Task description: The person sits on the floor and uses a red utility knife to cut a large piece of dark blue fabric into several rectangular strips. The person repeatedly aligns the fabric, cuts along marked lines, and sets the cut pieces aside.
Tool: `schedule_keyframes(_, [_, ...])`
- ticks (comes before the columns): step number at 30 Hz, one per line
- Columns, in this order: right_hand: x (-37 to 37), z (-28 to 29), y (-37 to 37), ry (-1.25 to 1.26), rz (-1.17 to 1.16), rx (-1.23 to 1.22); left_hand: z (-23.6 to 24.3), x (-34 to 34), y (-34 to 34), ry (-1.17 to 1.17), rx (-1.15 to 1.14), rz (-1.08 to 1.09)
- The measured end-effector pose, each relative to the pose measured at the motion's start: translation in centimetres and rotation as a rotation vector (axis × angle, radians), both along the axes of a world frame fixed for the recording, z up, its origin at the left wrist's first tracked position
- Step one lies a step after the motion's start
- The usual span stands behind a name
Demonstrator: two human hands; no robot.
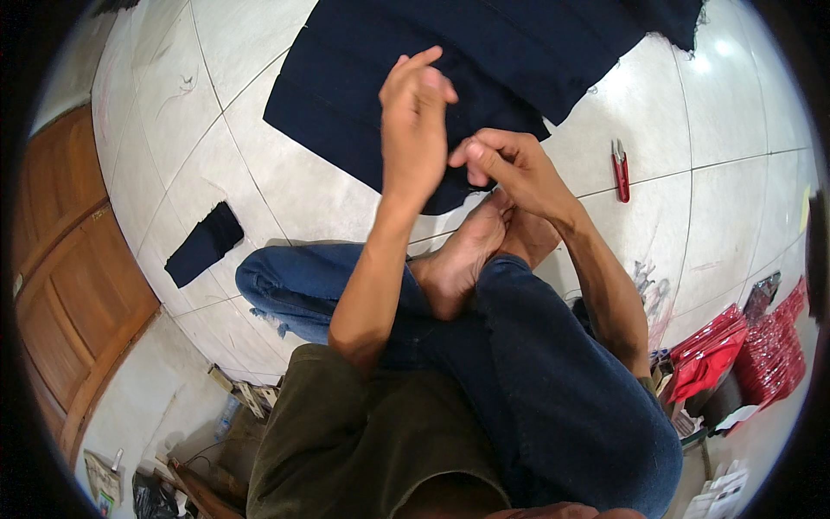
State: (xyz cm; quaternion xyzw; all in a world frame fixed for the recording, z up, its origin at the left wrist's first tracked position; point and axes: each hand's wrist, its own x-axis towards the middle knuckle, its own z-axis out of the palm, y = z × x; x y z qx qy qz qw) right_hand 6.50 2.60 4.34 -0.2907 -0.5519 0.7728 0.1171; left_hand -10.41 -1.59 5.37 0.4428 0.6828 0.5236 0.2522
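Both hands are raised over a large dark navy cloth [346, 95] spread on the tiled floor. My left hand [415, 130] is upright, its fingers bent inward with the thumb near the fingertips. Close by on its right, my right hand [519, 173] has its thumb and index finger brought together in a pinch and the other fingers curled. Anything between the fingers of either hand is too small to make out. Red-handled thread snips [621, 173] lie on the tiles to the right of the cloth.
I sit cross-legged, bare feet [467, 259] just below the hands. A small folded navy piece [204, 244] lies on the left. Red plastic-wrapped packs [743, 346] are piled at the right, a wooden door [78, 294] stands at the left, and loose thread [653, 294] is scattered by my right knee.
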Motion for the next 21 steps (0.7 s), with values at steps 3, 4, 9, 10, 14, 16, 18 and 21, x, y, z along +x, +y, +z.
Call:
schedule_keyframes(3, [0.5,-1.7,-0.6,-0.006,-0.123,-0.047,-1.3,-3.5,-0.2,-0.557,-0.302,0.187])
schedule_keyframes(4, [0.7,-1.8,-0.8,0.004,-0.175,-0.049,-2.1,-3.4,0.3,-0.350,-0.373,0.361])
schedule_keyframes(9, [1.1,-2.5,-2.5,-0.025,-0.318,0.032,-5.9,-0.4,5.2,0.141,-0.743,0.488])
schedule_keyframes(10, [1.4,-2.2,-2.8,-0.061,-0.349,0.059,-6.6,0.1,6.1,0.212,-0.749,0.458])
schedule_keyframes(14, [4.9,0.7,-3.5,-0.242,-0.549,0.275,-8.5,-0.1,7.4,0.414,-0.736,0.425])
schedule_keyframes(16, [9.3,3.1,-3.7,-0.321,-0.665,0.345,-9.4,0.0,7.7,0.472,-0.665,0.429])
schedule_keyframes(18, [14.6,5.1,-3.6,-0.346,-0.685,0.420,-9.5,-0.2,7.4,0.462,-0.674,0.433])
schedule_keyframes(21, [20.6,8.9,-4.2,-0.414,-0.898,0.440,-9.3,-0.3,6.7,0.480,-0.679,0.440])
